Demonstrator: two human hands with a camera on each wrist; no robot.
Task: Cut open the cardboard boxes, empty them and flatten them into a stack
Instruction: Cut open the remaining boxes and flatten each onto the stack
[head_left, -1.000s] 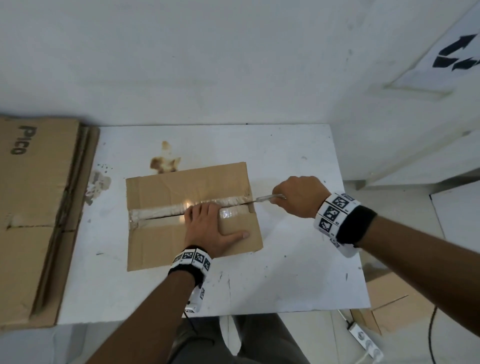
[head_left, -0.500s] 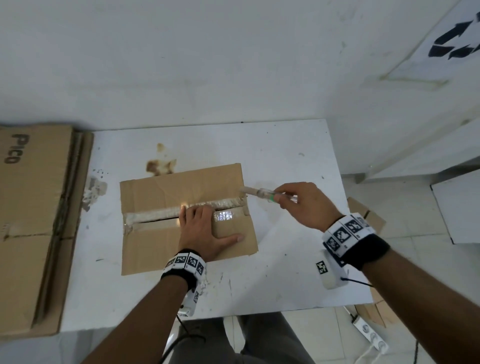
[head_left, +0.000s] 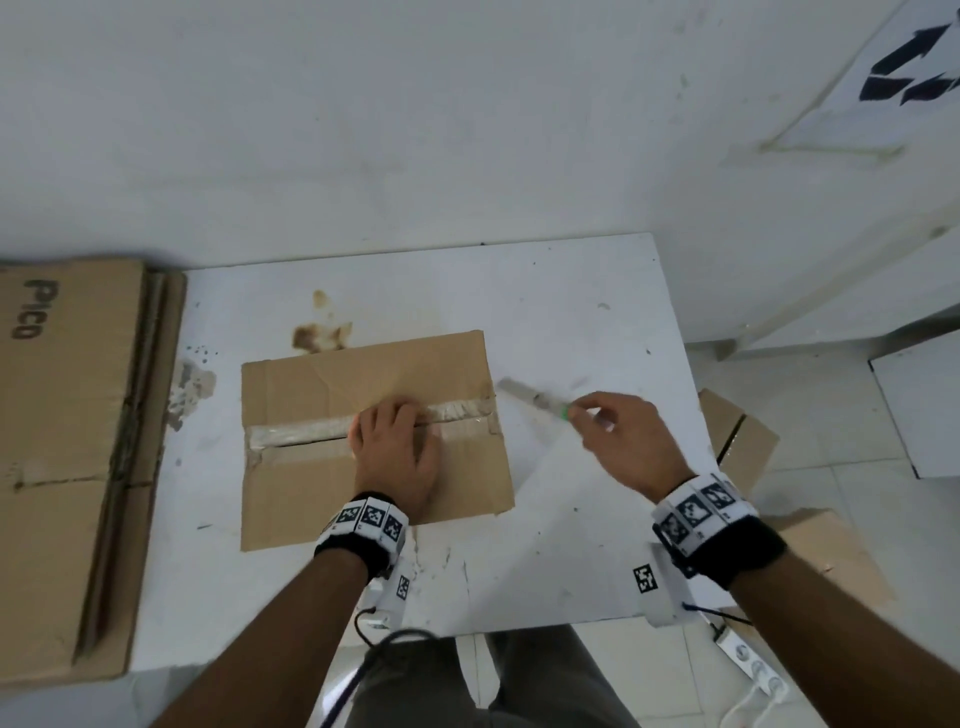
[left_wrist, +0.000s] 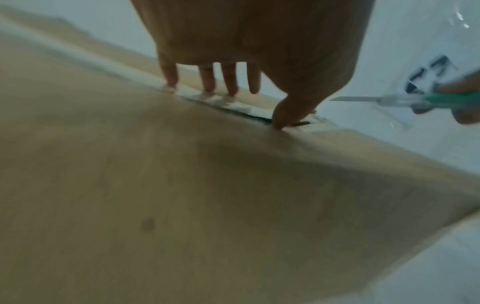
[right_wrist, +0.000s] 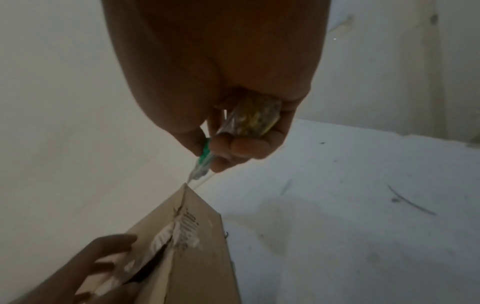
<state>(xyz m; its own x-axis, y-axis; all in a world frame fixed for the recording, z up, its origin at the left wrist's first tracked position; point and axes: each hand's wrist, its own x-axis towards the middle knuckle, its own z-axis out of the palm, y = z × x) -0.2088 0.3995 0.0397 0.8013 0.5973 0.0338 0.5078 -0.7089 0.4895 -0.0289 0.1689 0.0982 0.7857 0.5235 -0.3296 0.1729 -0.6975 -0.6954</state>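
A brown cardboard box (head_left: 291, 493) lies on the white table (head_left: 571, 322), its taped top seam (head_left: 301, 431) slit along the length. My left hand (head_left: 395, 441) rests on the box top, straight fingers on the tape and the thumb tip pressing at the slit (left_wrist: 279, 123). My right hand (head_left: 618, 441) grips a utility knife (head_left: 540, 400) with a green slider just right of the box, clear of the cardboard, blade out and pointing at the box's right edge. In the right wrist view the knife (right_wrist: 205, 156) hovers over the box corner (right_wrist: 185, 185).
A stack of flattened cardboard (head_left: 62, 441) printed "PICO" lies at the left. More cardboard boxes (head_left: 743, 441) sit on the floor right of the table, near a power strip (head_left: 748, 665). A wall stands close behind the table. A brown stain (head_left: 317, 335) marks the table.
My right hand has drawn the knife out of the seam's right end and away to the right. My left hand has slid forward so its fingers sit on the tape.
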